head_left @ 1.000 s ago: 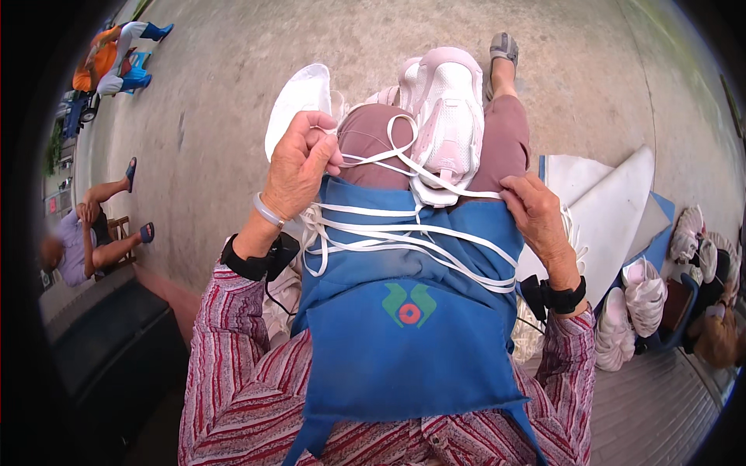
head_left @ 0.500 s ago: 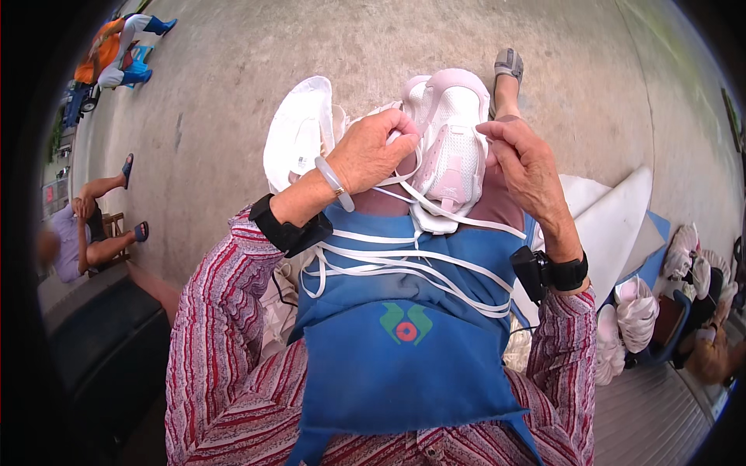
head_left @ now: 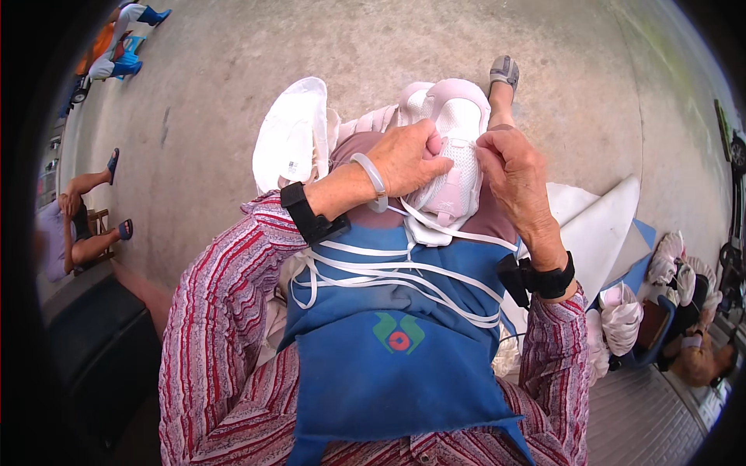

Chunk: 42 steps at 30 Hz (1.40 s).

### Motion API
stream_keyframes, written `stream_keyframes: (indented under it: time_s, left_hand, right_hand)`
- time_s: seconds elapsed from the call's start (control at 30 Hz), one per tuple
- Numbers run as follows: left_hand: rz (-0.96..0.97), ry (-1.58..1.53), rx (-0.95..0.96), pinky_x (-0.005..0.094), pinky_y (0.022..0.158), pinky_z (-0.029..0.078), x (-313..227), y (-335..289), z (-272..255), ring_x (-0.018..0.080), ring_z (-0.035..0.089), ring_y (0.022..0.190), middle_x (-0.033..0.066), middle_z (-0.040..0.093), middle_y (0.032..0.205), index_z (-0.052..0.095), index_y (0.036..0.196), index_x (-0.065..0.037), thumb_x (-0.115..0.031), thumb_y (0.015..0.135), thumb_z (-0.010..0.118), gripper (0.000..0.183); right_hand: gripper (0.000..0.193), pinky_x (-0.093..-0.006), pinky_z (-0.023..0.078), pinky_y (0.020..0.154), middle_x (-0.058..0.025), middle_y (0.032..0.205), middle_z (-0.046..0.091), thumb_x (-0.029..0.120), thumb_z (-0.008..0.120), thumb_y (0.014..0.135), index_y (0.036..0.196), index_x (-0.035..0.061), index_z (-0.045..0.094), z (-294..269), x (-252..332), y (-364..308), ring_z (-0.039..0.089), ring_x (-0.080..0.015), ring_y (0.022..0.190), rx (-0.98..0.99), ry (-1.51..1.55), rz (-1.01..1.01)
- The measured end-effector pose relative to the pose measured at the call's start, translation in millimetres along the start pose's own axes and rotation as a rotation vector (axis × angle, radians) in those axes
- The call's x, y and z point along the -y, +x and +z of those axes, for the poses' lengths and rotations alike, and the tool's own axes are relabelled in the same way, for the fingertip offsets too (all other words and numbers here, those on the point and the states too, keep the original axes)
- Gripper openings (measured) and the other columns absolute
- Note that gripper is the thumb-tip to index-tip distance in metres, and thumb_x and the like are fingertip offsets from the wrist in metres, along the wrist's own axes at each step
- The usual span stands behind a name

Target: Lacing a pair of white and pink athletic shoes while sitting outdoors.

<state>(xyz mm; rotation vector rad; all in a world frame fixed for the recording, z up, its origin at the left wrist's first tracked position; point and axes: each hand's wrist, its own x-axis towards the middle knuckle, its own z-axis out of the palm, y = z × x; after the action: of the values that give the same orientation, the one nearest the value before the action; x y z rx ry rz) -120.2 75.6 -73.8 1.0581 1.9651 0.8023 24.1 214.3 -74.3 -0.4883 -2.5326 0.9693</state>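
Observation:
A white and pale-pink sneaker lies across my lap, its tongue towards me. My left hand is closed in a pinch at the left edge of its lace opening, on the white shoelace, though the pinched part is hidden. At the opposite edge, thumb and forefinger of my right hand are pinched together; what lies between them is too small to make out. Long loops of lace spread over my blue apron. Left of the sneaker stands a white shoe-shaped piece, seen sole side up.
White sheet material lies at my right knee. Several white shoes are piled further right, near another person. To the left a person sits on a chair; another in blue boots is further off. A dark box stands lower left.
My left hand has moved right and slightly down, onto the sneaker's lace opening. My right hand stays by the right edge, its fingers drawn closer together. The whole view has shifted slightly.

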Motion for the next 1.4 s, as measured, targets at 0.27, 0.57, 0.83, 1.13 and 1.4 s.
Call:
stream_keyframes:
  time_s: [0.27,0.57,0.83,1.13,1.4]
  left_hand:
    - [0.072,-0.071,-0.071,0.0350,0.066,0.047,12,3,10,0.0245,0.061,0.074,0.0131,0.062,0.078,0.056,0.088,-0.002,-0.024,0.080,0.068,0.026]
    - [0.054,-0.127,-0.071,0.0328,0.062,0.046,9,11,12,0.0213,0.058,0.067,0.0110,0.060,0.072,0.055,0.087,-0.002,-0.017,0.081,0.063,0.019]
    - [0.202,-0.093,-0.134,0.0317,0.063,0.049,11,14,14,0.0199,0.060,0.068,0.0114,0.059,0.074,0.054,0.088,-0.001,-0.010,0.080,0.062,0.015]
    - [0.335,0.047,-0.155,0.0321,0.066,0.051,11,19,14,0.0224,0.062,0.071,0.0139,0.058,0.082,0.053,0.088,0.000,-0.005,0.080,0.062,0.012]
    - [0.524,0.130,-0.180,0.0362,0.064,0.047,11,19,13,0.0304,0.057,0.072,0.0145,0.053,0.082,0.051,0.090,-0.001,-0.004,0.083,0.061,0.012]
  right_hand:
    - [0.004,-0.0392,0.046,0.070,-0.0150,0.079,0.056,0.004,0.063,0.079,0.083,0.0016,0.062,3,5,2,0.058,-0.0316,0.077,0.081,-0.009,0.058]
    - [0.007,-0.0409,0.046,0.069,-0.0184,0.080,0.059,0.005,0.058,0.079,0.080,-0.0012,0.061,0,9,11,0.059,-0.0348,0.077,0.170,-0.065,0.068]
    - [0.010,-0.0413,0.047,0.067,-0.0202,0.075,0.060,0.006,0.057,0.078,0.076,-0.0029,0.061,-4,9,17,0.060,-0.0344,0.073,0.263,0.064,0.248]
    - [0.009,-0.0402,0.047,0.069,-0.0181,0.079,0.060,0.007,0.060,0.080,0.082,-0.0012,0.061,10,6,0,0.060,-0.0340,0.077,0.044,-0.013,0.135]
    - [0.007,-0.0401,0.047,0.070,-0.0170,0.083,0.058,0.006,0.061,0.081,0.084,0.0002,0.061,4,-3,5,0.059,-0.0342,0.078,0.070,0.003,0.055]
